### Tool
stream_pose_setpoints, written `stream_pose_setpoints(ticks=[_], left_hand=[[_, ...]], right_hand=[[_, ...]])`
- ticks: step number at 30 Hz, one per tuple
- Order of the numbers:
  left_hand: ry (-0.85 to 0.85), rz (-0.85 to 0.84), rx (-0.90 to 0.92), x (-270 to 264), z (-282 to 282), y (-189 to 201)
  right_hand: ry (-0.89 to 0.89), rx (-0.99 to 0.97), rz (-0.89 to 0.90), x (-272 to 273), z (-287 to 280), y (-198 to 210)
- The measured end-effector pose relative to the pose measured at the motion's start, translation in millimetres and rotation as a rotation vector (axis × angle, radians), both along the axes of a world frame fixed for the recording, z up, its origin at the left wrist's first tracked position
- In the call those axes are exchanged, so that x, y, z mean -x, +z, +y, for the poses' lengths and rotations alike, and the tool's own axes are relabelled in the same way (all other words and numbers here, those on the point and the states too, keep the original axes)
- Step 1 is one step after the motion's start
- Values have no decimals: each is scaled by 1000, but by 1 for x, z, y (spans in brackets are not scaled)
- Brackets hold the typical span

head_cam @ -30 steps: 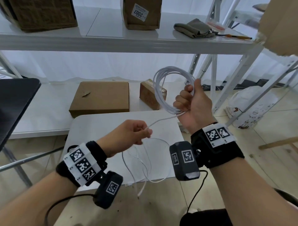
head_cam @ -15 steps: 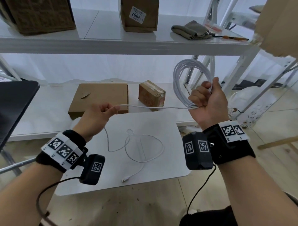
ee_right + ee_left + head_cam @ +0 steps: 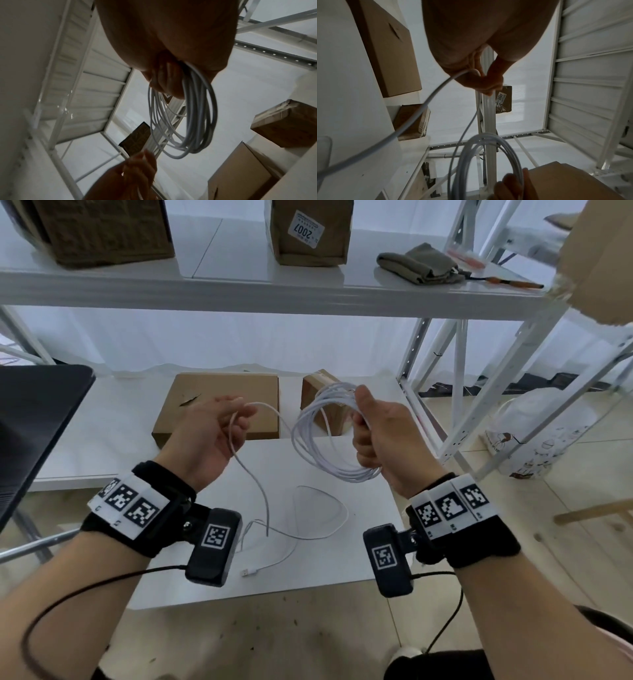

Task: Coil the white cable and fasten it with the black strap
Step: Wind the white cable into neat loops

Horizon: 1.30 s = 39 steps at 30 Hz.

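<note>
The white cable is partly wound into a coil (image 3: 320, 440) of several loops, and my right hand (image 3: 363, 436) grips that coil in a fist at its right side. The coil (image 3: 197, 116) hangs below the curled fingers in the right wrist view. My left hand (image 3: 245, 413) pinches the free strand (image 3: 263, 405) between thumb and fingers, a short arc away from the coil. The left wrist view shows that pinch (image 3: 477, 73), with the coil (image 3: 488, 159) below it. The remaining cable (image 3: 308, 530) lies loose on the white table (image 3: 370, 508), ending in a plug (image 3: 248, 572). No black strap is in view.
A flat cardboard box (image 3: 219, 402) and a small box (image 3: 313, 385) sit on the low shelf behind my hands. A white shelf (image 3: 274, 294) with boxes and a cloth runs overhead. Rack uprights (image 3: 457, 405) and a white bag (image 3: 534, 440) stand right, a black panel (image 3: 37, 419) left.
My right hand came down and left, tipping the coil over toward the left. The left hand swung right toward it, so the taut strand between them went slack into an arc.
</note>
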State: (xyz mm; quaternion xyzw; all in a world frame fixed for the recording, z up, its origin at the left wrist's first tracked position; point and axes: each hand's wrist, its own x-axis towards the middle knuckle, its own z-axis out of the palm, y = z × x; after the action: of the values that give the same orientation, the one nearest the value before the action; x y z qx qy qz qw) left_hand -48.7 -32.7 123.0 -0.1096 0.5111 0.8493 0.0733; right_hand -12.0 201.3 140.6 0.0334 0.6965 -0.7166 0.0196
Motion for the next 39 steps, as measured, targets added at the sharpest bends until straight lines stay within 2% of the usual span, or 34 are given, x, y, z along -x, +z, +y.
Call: stream_pose_setpoints(ticks=[4,9,13,17,23,24,28,31,33,35,39], left_hand=[[-84,113,-12,-10,13,10],[-148,215,169,-27,36,11],[-162,213,201,-35,45,10],[-166,250,336,-39,46,7],[-102,287,197,-45,50,3],[-88,309,219,-45,50,2],[-6,510,518,-46,46,0],[129,667,779,-41,40,0],[262,645,831,-35,34,0],[280,497,735,-32,31,-4],[-101,138,246,-36,41,-6]], right_hand=[[-42,-263,92,2,-13,-12],[-68,-486,192,4,-29,-26],[-72,-511,206,0,-38,-27],[-51,-469,207,-2,-41,-28],[18,-324,199,-9,-43,-26],[42,-278,188,-10,-42,-25],[124,-92,117,-10,-39,-19],[122,2,50,-8,-36,-16],[122,102,9,-7,-34,-15],[133,250,-20,-6,-32,-15],[171,542,-59,-2,-29,-15]])
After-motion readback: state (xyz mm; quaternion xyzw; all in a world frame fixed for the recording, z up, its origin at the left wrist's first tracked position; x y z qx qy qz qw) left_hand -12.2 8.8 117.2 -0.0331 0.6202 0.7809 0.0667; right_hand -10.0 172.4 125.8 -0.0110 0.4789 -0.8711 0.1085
